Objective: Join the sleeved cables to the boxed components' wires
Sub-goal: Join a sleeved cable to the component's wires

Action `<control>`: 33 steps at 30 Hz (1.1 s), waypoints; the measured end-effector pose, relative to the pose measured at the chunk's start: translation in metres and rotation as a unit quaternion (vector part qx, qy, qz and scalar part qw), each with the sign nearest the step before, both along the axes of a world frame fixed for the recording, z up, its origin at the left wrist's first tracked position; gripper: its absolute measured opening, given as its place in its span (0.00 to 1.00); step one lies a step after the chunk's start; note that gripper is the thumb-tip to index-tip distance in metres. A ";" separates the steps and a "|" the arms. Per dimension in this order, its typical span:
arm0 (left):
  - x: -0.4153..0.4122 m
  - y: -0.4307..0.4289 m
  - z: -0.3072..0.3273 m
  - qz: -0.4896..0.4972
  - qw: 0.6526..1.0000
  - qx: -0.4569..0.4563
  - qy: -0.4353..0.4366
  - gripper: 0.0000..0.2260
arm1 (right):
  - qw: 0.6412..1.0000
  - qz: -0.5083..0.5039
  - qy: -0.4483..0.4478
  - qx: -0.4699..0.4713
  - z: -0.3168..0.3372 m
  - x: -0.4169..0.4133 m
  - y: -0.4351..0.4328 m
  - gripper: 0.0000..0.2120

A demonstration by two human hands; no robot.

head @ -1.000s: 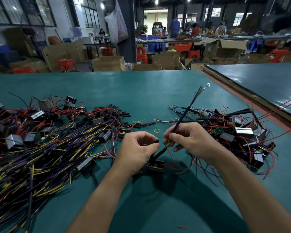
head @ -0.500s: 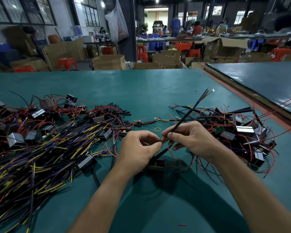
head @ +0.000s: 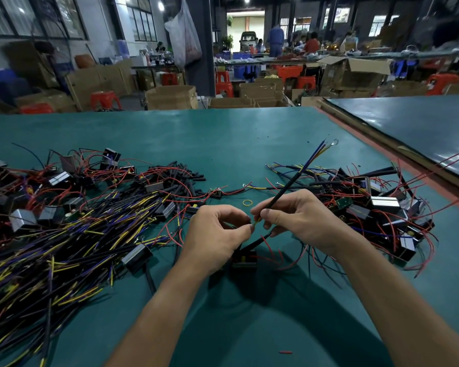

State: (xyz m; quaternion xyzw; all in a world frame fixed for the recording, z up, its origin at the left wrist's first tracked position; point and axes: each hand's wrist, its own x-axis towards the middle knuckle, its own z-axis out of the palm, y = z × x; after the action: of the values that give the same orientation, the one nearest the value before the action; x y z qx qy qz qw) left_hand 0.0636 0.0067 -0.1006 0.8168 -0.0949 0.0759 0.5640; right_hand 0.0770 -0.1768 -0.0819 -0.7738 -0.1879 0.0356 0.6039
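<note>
Head-down view over a green worktop [head: 223, 144] in a workshop. My two hands meet at the centre, fingertips almost touching.

My right hand [head: 302, 221] is clamped on a black sleeved cable [head: 289, 184], pinched near its lower end. The cable slants up and away to the right, and its loose coloured cores fan out at the far tip.

My left hand [head: 217, 234] has thumb and forefinger pressed together on a thin wire end [head: 256, 222]. It is yellowish and too small for me to tell whose wire it is.

Just below my hands a dark boxed component [head: 244, 259] lies on the worktop, with red leads curling out to the right. A heap of sleeved cables [head: 64, 247] lies to my left and a pile of boxed components [head: 382, 205] to my right.

I judge that I am lining up two fine ends to join them.

- **Slipping apart:** the ends could slip out before they hold, because the long free cable levers against my pinch.
- **Wrong pairing:** I could match the wrong colours, since several cores sit close together.
- **Dragging the component:** a tug on its lead could pull it along the worktop.
- **Snagging:** the red leads could catch on the nearby pile.
</note>
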 end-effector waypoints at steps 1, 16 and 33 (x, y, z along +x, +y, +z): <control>0.000 0.000 0.000 -0.001 1.000 -0.001 0.000 0.05 | 1.000 -0.001 -0.002 -0.001 0.000 0.000 0.000 0.11; 0.002 0.002 0.000 -0.013 1.000 -0.003 0.025 0.05 | 0.998 -0.042 -0.020 -0.042 -0.003 0.004 -0.003 0.06; 0.000 0.004 0.002 -0.018 0.999 -0.011 0.032 0.04 | 0.998 -0.020 -0.034 -0.057 -0.002 0.000 -0.001 0.05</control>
State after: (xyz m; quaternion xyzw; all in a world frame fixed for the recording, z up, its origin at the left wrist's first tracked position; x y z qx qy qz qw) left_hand 0.0638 0.0107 -0.0982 0.8105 -0.0909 0.0403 0.5772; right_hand 0.0773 -0.1782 -0.0835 -0.8111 -0.1908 0.0077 0.5529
